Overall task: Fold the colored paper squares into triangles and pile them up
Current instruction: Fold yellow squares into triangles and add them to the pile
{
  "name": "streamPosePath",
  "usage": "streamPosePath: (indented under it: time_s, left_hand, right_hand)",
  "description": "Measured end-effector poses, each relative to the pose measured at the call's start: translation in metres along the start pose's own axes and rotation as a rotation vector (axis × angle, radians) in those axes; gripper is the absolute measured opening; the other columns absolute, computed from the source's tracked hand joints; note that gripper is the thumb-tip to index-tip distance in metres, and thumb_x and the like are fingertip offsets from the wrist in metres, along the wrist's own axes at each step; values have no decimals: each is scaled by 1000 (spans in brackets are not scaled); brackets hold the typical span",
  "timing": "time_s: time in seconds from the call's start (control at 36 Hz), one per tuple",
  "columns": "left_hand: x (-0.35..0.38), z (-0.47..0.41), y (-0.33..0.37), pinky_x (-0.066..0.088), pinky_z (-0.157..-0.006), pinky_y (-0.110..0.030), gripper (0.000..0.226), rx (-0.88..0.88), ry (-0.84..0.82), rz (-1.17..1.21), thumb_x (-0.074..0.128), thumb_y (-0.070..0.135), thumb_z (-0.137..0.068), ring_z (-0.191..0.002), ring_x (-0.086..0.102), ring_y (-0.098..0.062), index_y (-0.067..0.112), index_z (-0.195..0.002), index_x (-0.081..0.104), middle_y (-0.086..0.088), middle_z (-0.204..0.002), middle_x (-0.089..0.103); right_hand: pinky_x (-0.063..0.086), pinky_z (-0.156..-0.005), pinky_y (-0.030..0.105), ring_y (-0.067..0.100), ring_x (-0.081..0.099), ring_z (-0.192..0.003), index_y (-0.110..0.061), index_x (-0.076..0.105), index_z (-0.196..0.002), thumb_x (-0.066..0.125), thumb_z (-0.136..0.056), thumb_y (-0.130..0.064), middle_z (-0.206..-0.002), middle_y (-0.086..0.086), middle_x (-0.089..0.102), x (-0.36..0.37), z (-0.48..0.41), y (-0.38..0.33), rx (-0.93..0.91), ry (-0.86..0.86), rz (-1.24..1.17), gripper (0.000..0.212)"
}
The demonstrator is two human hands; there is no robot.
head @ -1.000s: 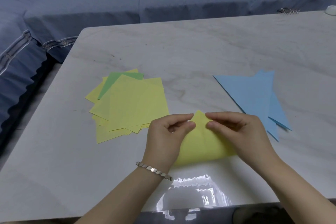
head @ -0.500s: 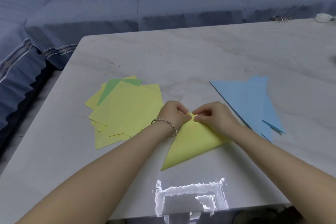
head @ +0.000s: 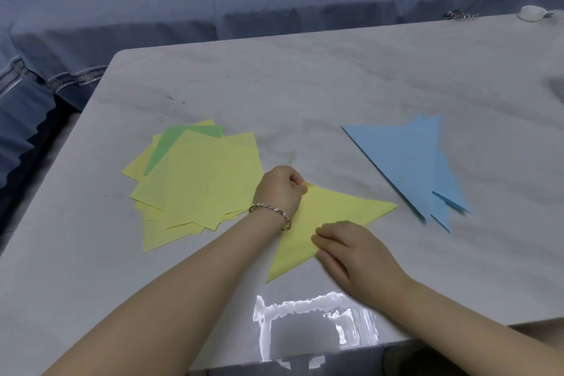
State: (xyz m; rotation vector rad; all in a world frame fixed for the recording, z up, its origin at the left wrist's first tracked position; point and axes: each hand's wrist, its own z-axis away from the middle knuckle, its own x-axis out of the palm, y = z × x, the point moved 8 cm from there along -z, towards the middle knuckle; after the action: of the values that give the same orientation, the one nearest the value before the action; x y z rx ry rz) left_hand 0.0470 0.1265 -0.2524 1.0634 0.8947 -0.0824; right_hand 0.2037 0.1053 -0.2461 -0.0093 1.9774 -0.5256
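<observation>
Right hand (head: 351, 250) has slid off the far corner to the near right edge of the yellow triangle (head: 332, 214).

On the pale surface (head: 305, 85), a loose stack of yellow squares (head: 207, 180) with one green sheet (head: 171, 143) lies left and the blue triangles (head: 406, 162) are piled right. The yellow triangle sits between them, nearer. The right hand lies flat, fingers straight, pressing that long edge. The left hand (head: 280, 189) is curled tight, pinching the triangle's far corner down.
</observation>
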Motion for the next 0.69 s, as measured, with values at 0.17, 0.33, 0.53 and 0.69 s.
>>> streamPosePath:
  time_s: [0.17,0.33,0.53,0.69]
  left_hand:
    - [0,-1,0,38,-57,-22,10,22,6,4,65,10,-80,-66,50,-15,16,-74,61,9,-59,49]
    - [0,-1,0,37,-57,-18,11,35,5,19,66,8,-79,-61,48,-10,16,-73,61,9,-59,50]
    - [0,-1,0,35,-55,-16,10,43,5,38,66,7,-78,-56,44,-3,15,-74,63,8,-58,48]
    - [-1,0,1,35,-55,-15,8,47,4,32,65,6,-78,-56,45,-3,14,-75,64,8,-59,49]
  right_hand:
    - [46,-82,29,21,60,-86,-8,71,-99,50,-89,-24,-96,2,66,-9,21,-5,-73,-17,83,28]
    - [38,-98,32,20,61,-78,-10,72,-92,47,-89,-23,-85,1,65,-12,20,-3,-19,41,162,28]
    - [34,-100,35,20,55,-82,-7,73,-90,34,-97,-28,-87,4,67,-31,24,21,57,126,254,45]
    - [33,-98,40,29,62,-79,-3,71,-90,33,-96,-31,-85,9,67,-48,31,61,213,184,333,48]
